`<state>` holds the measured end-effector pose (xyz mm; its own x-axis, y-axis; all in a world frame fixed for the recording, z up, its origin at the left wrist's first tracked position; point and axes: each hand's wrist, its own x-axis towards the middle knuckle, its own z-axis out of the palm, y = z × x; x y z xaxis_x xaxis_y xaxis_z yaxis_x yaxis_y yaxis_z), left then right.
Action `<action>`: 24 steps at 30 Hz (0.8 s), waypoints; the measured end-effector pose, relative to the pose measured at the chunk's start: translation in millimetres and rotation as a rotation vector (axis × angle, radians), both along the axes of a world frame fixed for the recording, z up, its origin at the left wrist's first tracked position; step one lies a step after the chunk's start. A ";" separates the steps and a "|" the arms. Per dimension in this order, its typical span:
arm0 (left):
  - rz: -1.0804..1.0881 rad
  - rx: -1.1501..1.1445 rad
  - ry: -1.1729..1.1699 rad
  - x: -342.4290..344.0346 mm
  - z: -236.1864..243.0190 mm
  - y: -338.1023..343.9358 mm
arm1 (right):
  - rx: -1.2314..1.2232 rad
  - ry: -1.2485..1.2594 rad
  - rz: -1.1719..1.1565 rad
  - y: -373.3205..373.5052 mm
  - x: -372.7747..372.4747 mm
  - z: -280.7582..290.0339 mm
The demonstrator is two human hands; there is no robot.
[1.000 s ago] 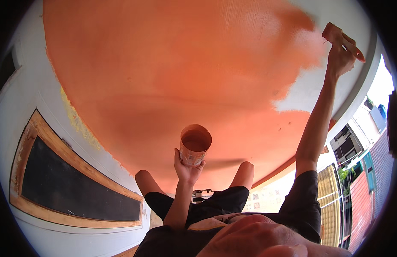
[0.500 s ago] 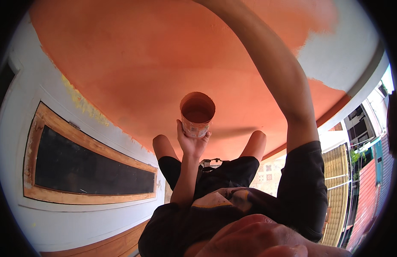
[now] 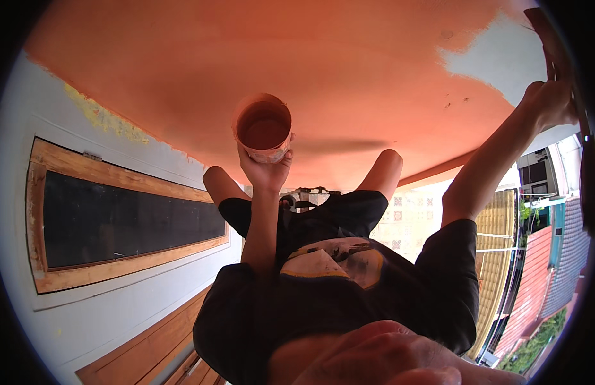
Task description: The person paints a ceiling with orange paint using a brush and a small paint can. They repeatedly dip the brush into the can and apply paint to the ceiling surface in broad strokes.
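In my left hand (image 3: 265,174) is a small round paint tub (image 3: 264,154), held from below with the fingers around its lower side. Orange paint shows inside its open top, and its outer wall is smeared. My right arm reaches to the far right, where my right hand (image 3: 549,104) is closed. A dark brown tool, apparently a paintbrush (image 3: 549,43), extends up from it by the wall; its shape is partly lost in the dark rim. The wall (image 3: 349,83) is coated in orange around a bare pale patch (image 3: 496,59) beside the tool.
To the left, a wood-framed window (image 3: 127,221) with a dark pane sits in a whitish wall (image 3: 50,122). Brown wooden boards (image 3: 140,346) lie below it. Patterned tiles (image 3: 406,218) show past my knees. At the right are neighbouring roofs (image 3: 528,289) and cables.
My right arm has swung from overhead down to the far right, bringing the hand into view. The tub in my left hand appears farther up and left. The whole view has shifted somewhat.
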<state>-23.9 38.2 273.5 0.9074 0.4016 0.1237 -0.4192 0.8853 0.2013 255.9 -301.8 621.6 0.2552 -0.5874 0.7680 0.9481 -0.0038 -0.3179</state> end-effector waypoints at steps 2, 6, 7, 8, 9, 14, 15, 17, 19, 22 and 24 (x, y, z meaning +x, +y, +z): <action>0.017 -0.019 0.000 -2.7 -1.5 5.0 | -0.046 0.167 -0.154 -12.7 -7.4 -58.7; 0.038 -0.007 -0.025 -12.2 -0.2 11.4 | 0.136 0.250 0.103 -15.8 -25.5 -149.4; 0.041 0.002 -0.016 -14.9 0.2 14.0 | 0.132 0.278 0.149 -15.8 -30.3 -165.8; 0.034 0.002 -0.031 -17.0 -0.3 16.4 | 0.123 0.318 0.194 -17.2 -37.5 -182.4; 0.035 0.002 -0.053 -21.5 -1.4 18.4 | 0.143 0.365 0.228 -18.9 -44.4 -197.0; 0.050 0.030 -0.089 -36.0 -7.7 31.2 | 0.065 0.481 0.414 -26.7 -58.5 -245.1; 0.046 0.034 -0.103 -38.9 -8.4 32.9 | 0.086 0.513 0.400 -28.9 -60.6 -250.3; 0.059 0.042 -0.099 -44.0 -9.7 33.4 | 0.110 0.489 0.438 -32.2 -63.2 -256.0; 0.052 0.079 -0.111 -47.4 -9.2 33.9 | 0.100 0.542 0.328 -34.0 -66.1 -257.4; 0.045 0.078 -0.103 -49.0 -7.7 34.1 | -0.247 0.600 0.019 -38.8 -72.8 -257.8; 0.043 0.065 -0.079 -48.9 -6.8 33.8 | -0.151 0.558 0.208 -43.3 -74.2 -261.8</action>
